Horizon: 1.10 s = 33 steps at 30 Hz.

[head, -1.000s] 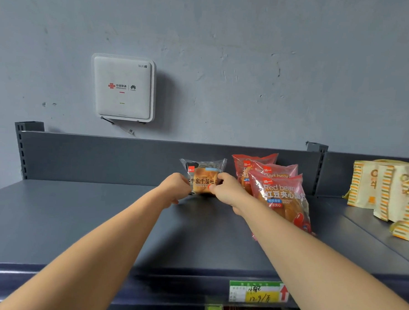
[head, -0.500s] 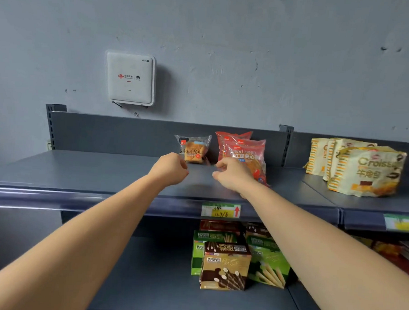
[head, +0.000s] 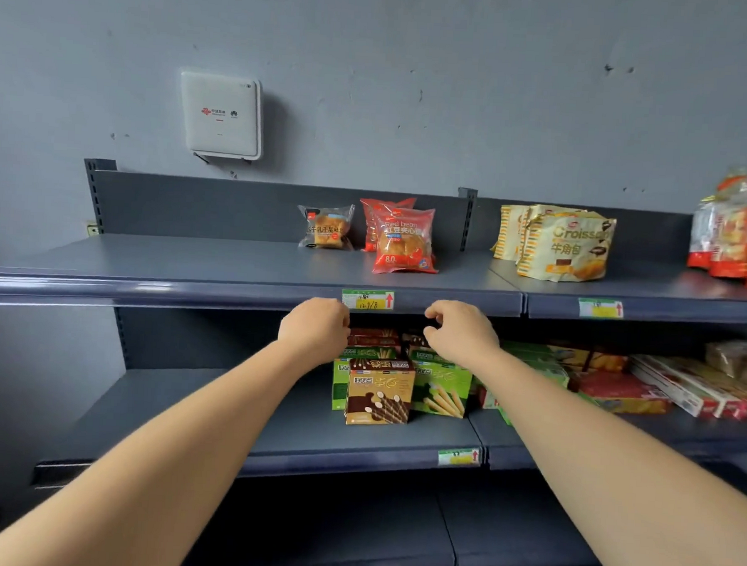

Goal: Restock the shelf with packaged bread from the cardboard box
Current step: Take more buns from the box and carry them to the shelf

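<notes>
Now that I have let go of the toast bread packet [head: 326,227], my left hand [head: 313,329] (curled tight) and my right hand [head: 460,332] (loosely curled) have pulled back empty. The packet stands above and beyond them on the top shelf [head: 191,260], so I judge this one stocked.

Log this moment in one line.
left hand: empty, curled | right hand: empty, loosely curled | bread pack: standing on top shelf, left of red bean packs

Both hands have let go of the clear bread packet [head: 326,227] they gripped one second ago at the back of the top shelf [head: 191,260]. Left hand [head: 315,329] and right hand [head: 460,332] are now withdrawn to the shelf's front edge, holding nothing.
</notes>
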{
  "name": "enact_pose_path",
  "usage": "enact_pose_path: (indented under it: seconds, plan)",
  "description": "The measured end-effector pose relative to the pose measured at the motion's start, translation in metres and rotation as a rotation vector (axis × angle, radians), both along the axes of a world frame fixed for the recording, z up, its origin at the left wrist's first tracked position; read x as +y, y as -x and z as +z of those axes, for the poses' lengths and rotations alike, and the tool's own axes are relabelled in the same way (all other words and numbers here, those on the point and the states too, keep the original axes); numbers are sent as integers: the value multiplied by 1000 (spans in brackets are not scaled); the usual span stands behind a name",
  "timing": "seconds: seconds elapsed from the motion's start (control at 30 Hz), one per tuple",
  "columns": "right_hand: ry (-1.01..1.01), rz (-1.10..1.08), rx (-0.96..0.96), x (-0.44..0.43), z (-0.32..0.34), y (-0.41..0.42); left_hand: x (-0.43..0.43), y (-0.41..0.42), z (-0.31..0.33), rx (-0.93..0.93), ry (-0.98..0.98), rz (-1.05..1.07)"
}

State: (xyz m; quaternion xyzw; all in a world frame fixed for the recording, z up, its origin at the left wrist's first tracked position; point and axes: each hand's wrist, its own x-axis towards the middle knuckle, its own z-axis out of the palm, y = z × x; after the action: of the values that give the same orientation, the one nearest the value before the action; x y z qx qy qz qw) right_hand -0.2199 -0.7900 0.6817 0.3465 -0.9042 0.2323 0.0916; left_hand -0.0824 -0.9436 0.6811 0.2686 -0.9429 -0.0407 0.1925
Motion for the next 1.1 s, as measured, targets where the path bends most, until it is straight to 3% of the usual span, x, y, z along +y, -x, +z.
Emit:
enact_pose_path:
  seconds: [0.53,1.1]
  plan:
    - [-253,-370,-170,156,-87,-84,89,-30,-95,-254,-76,-294]
    - [-288,-704,-397,423,-170,-112,348,25,-178,-484,-32,-694]
